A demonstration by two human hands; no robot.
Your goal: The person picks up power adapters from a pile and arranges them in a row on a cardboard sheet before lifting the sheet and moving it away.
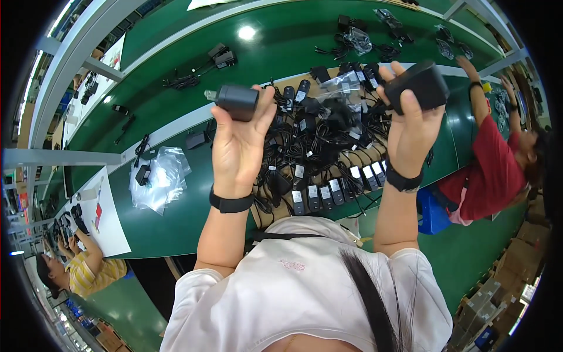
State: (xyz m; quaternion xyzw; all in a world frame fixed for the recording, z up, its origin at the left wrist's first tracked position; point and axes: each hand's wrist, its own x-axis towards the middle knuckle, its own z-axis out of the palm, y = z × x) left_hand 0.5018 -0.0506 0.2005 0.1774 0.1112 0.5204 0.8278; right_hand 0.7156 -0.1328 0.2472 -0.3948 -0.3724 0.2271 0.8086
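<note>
My left hand (237, 149) is raised above the bench, gripping a black power adapter (238, 102) between thumb and fingers. Its metal plug prongs (210, 94) point left. Held up at about the same height, my right hand (413, 138) is closed on another black power adapter (423, 87), a blocky one; no prongs show on it from here. Below and between both hands spreads a heap of black adapters and coiled cables (305, 129) on brown cardboard. Along its near edge, several adapters with white labels (325, 193) lie in a row.
Clear plastic bags (161, 182) lie at the left on the green bench (158, 234). More adapters (223, 57) and bagged cables (359, 40) sit on the far surface. A person in red (495, 158) works at the right, another in yellow stripes (88, 273) at the left.
</note>
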